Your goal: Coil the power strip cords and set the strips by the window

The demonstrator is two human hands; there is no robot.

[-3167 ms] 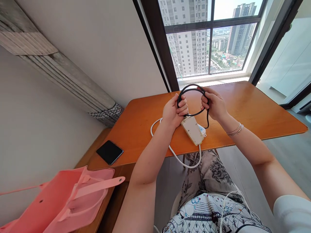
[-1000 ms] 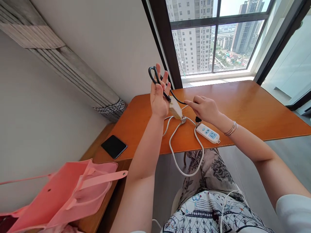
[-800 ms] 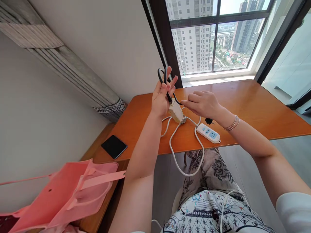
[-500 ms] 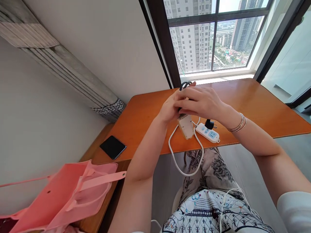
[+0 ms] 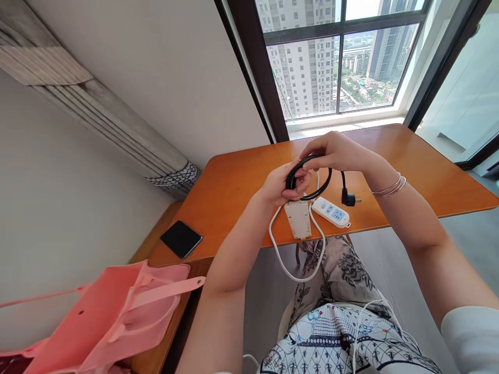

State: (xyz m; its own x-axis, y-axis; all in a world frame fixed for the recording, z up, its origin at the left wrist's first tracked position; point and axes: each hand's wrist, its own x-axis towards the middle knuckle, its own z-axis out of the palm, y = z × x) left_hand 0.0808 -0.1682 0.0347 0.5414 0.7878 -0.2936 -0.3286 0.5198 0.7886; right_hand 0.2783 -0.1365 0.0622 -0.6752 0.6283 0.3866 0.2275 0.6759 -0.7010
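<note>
A coiled black power cord [image 5: 292,178] is looped through both my hands above the table. My left hand [image 5: 281,184] closes its fingers around the left side of the coil. With thumb and fingers, my right hand [image 5: 336,150] grips the coil's upper right part. The cord's black plug [image 5: 348,198] hangs to the right, prongs pointing right. Just below my left hand is a cream-coloured block [image 5: 299,221]; whether it joins the cord I cannot tell. Beside it lies a white power strip [image 5: 331,212] with blue sockets, and a white cable [image 5: 275,244] loops over the table's front edge.
A black phone [image 5: 181,239] lies on the left of the orange-brown wooden table [image 5: 230,192]. At the lower left sits an open pink bag [image 5: 117,306]. A window [image 5: 307,78] is behind the table, and a grey curtain [image 5: 128,130] hangs at the left.
My right hand has moved slightly right and the coil has come into view, spread wider between my hands. The plug has shifted right and hangs lower. The cream block has tilted.
</note>
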